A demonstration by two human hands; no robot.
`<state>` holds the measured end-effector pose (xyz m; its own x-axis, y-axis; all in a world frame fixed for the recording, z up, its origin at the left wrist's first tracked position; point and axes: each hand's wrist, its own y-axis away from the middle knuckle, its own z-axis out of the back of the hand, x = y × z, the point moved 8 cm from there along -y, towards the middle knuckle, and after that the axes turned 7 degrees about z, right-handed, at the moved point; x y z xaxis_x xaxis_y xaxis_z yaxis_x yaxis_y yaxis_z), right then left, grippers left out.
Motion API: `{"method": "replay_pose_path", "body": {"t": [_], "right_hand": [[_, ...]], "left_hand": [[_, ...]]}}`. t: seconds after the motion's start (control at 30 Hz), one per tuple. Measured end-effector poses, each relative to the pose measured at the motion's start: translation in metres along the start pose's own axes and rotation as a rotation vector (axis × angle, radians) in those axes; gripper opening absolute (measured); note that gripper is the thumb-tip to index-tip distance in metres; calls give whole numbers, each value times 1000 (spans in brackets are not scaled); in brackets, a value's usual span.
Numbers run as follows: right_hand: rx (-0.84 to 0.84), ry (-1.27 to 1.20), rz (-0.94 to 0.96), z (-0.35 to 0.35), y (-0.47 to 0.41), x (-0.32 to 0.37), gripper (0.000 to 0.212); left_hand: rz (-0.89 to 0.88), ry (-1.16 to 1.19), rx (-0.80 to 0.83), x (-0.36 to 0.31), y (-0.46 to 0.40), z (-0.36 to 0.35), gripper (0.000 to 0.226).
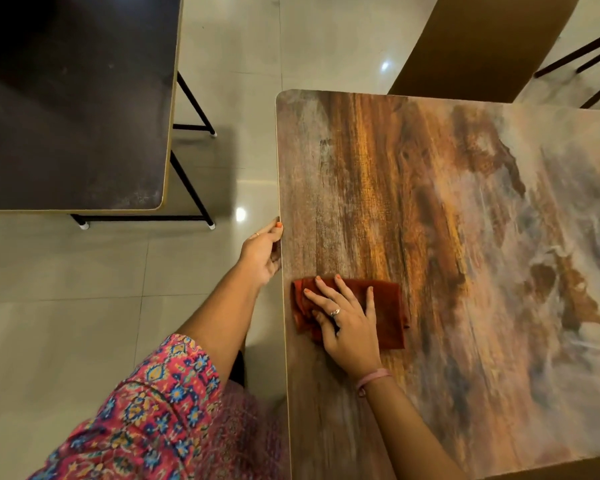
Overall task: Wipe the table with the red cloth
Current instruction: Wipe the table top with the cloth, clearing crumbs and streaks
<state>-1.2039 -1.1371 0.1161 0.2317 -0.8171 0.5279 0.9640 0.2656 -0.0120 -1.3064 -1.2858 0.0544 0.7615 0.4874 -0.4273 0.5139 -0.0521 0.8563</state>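
Red cloth (378, 313) lies folded on the wood-patterned table (447, 209), close to its left edge. The right hand (347, 323) presses flat on it, fingers straight and spread. The left hand (262, 254) curls round the table's left edge, thumb on top.
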Motion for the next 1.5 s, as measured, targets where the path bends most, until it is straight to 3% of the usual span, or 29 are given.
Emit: {"method": "replay_pose_path", "body": {"t": [0.2, 0.3, 0.6, 0.77, 0.87, 1.03, 1.13, 1.23, 1.4, 1.5], "right_hand": [[-43, 18, -22, 1, -86, -11, 39], [-43, 23, -46, 3, -141, -22, 38], [0, 92, -60, 20, -314, -62, 40], [-34, 118, -194, 33, -399, -88, 42], [-59, 142, -257, 25, -401, -77, 43], [77, 54, -18, -5, -317, -14, 44], [124, 69, -15, -13, -273, 0, 44], [119, 41, -26, -5, -303, -9, 42], [105, 39, -112, 3, -424, -37, 42], [112, 59, -162, -3, -436, -36, 44]], "left_hand": [[166, 78, 161, -8, -11, 3, 21], [207, 121, 168, -27, -27, -7, 14], [254, 27, 183, -86, -70, -39, 22], [310, 58, 223, -90, -83, -40, 26], [349, 108, 236, -87, -85, -38, 27], [382, 149, 207, -83, -85, -37, 24], [370, 146, 176, -84, -86, -37, 29], [364, 148, 179, -86, -83, -40, 26], [379, 177, 190, -85, -78, -41, 27], [383, 170, 169, -82, -76, -39, 26]]}}
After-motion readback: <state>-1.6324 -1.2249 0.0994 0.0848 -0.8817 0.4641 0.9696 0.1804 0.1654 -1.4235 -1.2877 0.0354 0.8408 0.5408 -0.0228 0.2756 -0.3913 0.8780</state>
